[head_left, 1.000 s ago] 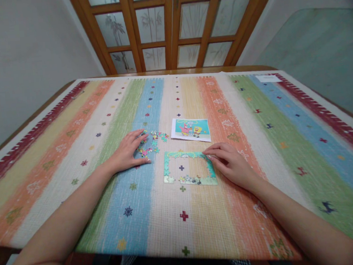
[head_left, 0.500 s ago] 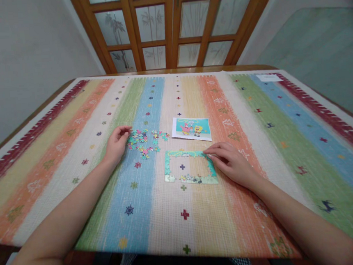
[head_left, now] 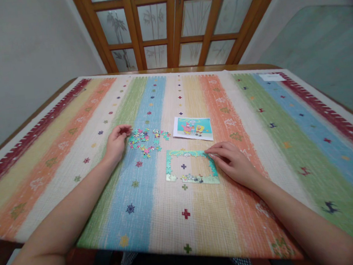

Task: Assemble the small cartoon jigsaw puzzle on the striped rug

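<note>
A partly built jigsaw frame [head_left: 190,166] in teal lies on the striped cloth [head_left: 255,113], its middle hollow. My right hand [head_left: 231,162] rests against the frame's upper right corner, fingers curled and pressed down on the edge pieces. A heap of loose puzzle pieces [head_left: 146,139] lies to the frame's upper left. My left hand [head_left: 117,141] sits at the left edge of that heap, fingers curled in a pinch; what they hold is too small to see. A cartoon reference picture [head_left: 193,128] lies just beyond the frame.
The striped cloth covers a wooden table [head_left: 47,100]. A small white paper [head_left: 272,77] lies at the far right corner. Wooden glazed doors [head_left: 173,23] stand behind the table, and a glass panel [head_left: 321,54] leans at the right.
My left hand drew back from lying flat on the loose pieces to the heap's left edge and curled its fingers. My right hand stayed at the frame's corner.
</note>
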Available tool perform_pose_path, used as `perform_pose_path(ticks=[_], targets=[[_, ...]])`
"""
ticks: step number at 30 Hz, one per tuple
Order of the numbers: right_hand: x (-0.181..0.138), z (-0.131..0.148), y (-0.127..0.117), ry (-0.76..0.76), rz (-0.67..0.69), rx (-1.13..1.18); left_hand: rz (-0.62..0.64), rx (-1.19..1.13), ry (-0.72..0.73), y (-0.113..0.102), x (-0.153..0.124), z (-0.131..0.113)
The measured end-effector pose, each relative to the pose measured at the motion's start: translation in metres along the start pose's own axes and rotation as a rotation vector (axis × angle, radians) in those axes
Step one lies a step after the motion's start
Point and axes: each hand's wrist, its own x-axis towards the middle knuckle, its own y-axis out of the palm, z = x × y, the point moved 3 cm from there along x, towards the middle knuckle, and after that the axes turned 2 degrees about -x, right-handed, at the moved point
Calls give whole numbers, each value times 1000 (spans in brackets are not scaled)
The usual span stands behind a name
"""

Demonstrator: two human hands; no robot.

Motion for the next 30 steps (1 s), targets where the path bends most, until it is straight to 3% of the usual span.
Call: perform_pose_path(ticks=[3,8,14,24,30], targets=[[-1,-1,0,6,4,2,3,97,55,-10,3,-8],[-2,-2,0,2,2,1,38,486,281,-30,10,-16],[-2,-3,0,4,0,2,53,589,268,-45,19,-7],[-1,-4,0,9,1,9,254,575,328,-24,5,-13],[-1,-5,-1,14,12,12,305,746,389,-15,1,-10]])
